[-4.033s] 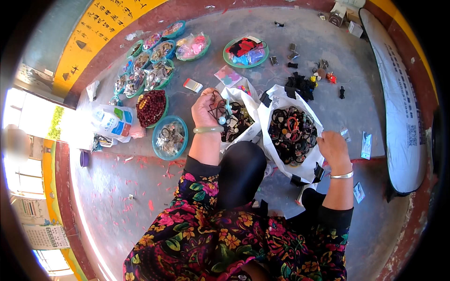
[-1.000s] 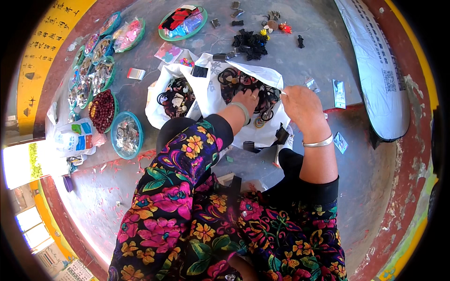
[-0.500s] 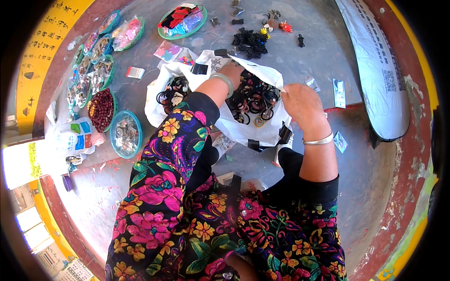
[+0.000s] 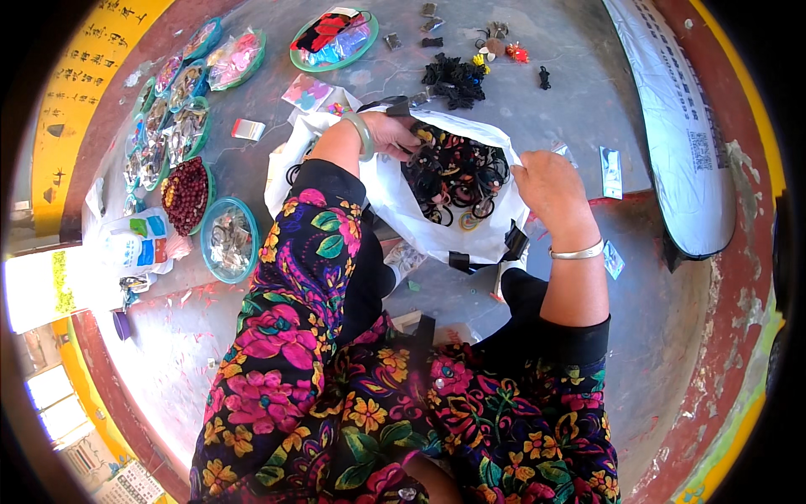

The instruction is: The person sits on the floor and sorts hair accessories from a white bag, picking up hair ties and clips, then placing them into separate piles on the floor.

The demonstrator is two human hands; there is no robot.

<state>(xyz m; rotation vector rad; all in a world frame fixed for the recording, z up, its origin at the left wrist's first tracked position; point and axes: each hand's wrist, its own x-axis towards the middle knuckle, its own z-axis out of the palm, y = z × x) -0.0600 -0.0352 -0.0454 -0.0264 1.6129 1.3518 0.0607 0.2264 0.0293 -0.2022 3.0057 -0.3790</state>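
A white bag (image 4: 390, 220) lies spread open in front of me, with a heap of mostly black hair ties (image 4: 457, 172) in its right part. At the heap's upper left edge is my left hand (image 4: 389, 134), fingers curled closed around dark hair ties; its fingertips are partly lost against the heap. My right hand (image 4: 546, 183) pinches the bag's right rim and holds it up. More hair ties lie in the left part of the bag, mostly hidden by my left forearm. Black binder clips (image 4: 515, 241) sit along the bag's edge.
Green and blue baskets (image 4: 229, 241) of small goods stand to the left, one with dark red beads (image 4: 185, 195). Beyond the bag lie a black bundle of cords (image 4: 453, 80) and a round green tray (image 4: 336, 42). A long silvery panel (image 4: 672, 126) is at the right.
My left hand has drawn back from the hair-tie heap toward the left. My right hand still grips the bag's rim. The whole view has shifted slightly.
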